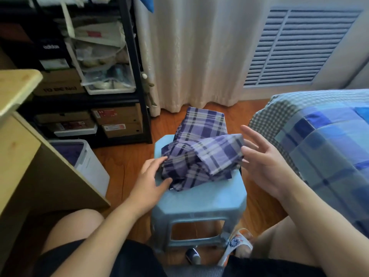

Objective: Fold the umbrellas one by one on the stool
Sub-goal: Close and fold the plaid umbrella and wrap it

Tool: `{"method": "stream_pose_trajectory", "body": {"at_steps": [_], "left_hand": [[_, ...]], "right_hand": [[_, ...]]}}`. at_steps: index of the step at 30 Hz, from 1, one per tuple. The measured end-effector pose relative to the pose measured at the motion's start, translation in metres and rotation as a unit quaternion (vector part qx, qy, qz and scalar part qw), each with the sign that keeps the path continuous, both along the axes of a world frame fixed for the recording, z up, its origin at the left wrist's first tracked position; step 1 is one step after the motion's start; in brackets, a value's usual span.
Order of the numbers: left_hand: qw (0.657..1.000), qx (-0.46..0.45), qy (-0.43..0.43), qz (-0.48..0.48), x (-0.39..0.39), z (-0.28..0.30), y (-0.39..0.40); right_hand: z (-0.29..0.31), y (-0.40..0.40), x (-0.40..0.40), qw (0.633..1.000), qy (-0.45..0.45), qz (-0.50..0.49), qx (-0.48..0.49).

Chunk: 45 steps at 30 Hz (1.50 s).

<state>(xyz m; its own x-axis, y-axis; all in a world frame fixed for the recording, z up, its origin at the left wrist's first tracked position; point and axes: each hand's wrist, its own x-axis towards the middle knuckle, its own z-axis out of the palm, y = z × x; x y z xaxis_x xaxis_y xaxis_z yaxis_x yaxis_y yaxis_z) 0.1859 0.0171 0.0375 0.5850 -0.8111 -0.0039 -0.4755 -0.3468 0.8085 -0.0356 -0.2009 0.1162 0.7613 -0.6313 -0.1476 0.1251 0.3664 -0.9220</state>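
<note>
A purple plaid umbrella (201, 154) lies bunched on a light blue plastic stool (199, 198), its canopy spilling over the far edge toward the floor. My left hand (151, 176) rests on the near left end of the fabric, fingers spread and fairly straight, thumb along the lower edge. My right hand (259, 156) hovers at the right end of the bundle, palm turned inward with fingers spread; its fingertips are at the fabric's edge but grip nothing. The umbrella's handle and shaft are hidden under the cloth.
A wooden desk (18, 136) stands at the left, with a white bin (89, 162) beside it. Black shelving (89, 76) with boxes fills the back left. A bed with a blue checked cover (323, 140) is at the right. A curtain (189, 52) hangs behind. My knees flank the stool.
</note>
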Motion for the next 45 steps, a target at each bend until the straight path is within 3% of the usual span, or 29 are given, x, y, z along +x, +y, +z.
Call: {"method": "stream_pose_trajectory", "body": {"at_steps": [3,6,10,14,16,20,23,26,30,33,37,41,42,45], "left_hand": [[0.997,0.025,-0.068,0.031,0.006,-0.009,-0.011],[0.997,0.007,-0.05,0.052,0.006,-0.009,-0.025],[0.997,-0.062,0.016,0.032,0.007,0.002,-0.024],[0.981,-0.085,0.174,-0.034,0.016,0.015,-0.006],[0.991,-0.049,0.12,-0.021,0.019,0.011,0.0],[0.997,0.043,-0.001,0.068,0.007,0.007,-0.006],[0.974,0.018,-0.117,0.191,-0.005,0.025,-0.01],[0.977,-0.077,-0.164,0.112,-0.014,0.043,-0.011],[0.997,-0.053,-0.012,0.058,-0.023,0.069,-0.04],[0.99,-0.114,0.071,0.046,-0.024,0.102,-0.058],[0.986,-0.162,0.051,0.003,-0.034,0.143,-0.06],[0.984,-0.123,-0.125,0.013,-0.043,0.161,-0.056],[0.983,-0.125,-0.132,-0.003,-0.044,0.164,-0.054],[0.986,-0.159,-0.003,-0.048,-0.044,0.168,-0.048]], "right_hand": [[0.0,0.0,-0.001,0.999,-0.039,0.026,0.0],[0.001,0.004,0.001,0.997,-0.064,0.038,0.008],[0.004,0.01,0.0,0.997,-0.057,-0.019,-0.045],[0.013,0.01,-0.005,0.982,-0.082,-0.118,-0.122],[0.013,0.014,0.001,0.974,-0.059,-0.139,-0.166],[0.004,0.029,0.018,0.981,-0.025,-0.075,-0.179],[0.006,0.027,0.02,0.982,-0.027,-0.066,-0.176],[0.005,0.022,0.022,0.975,-0.013,-0.084,-0.207],[0.011,0.022,0.029,0.966,-0.001,-0.153,-0.207],[0.017,0.025,0.023,0.963,-0.022,-0.162,-0.213],[0.025,0.025,0.01,0.964,-0.015,-0.161,-0.211],[0.028,0.015,-0.004,0.968,0.06,-0.066,-0.236],[0.028,0.013,-0.005,0.963,0.084,-0.034,-0.255],[0.031,0.007,-0.002,0.952,0.094,0.022,-0.29]]}}
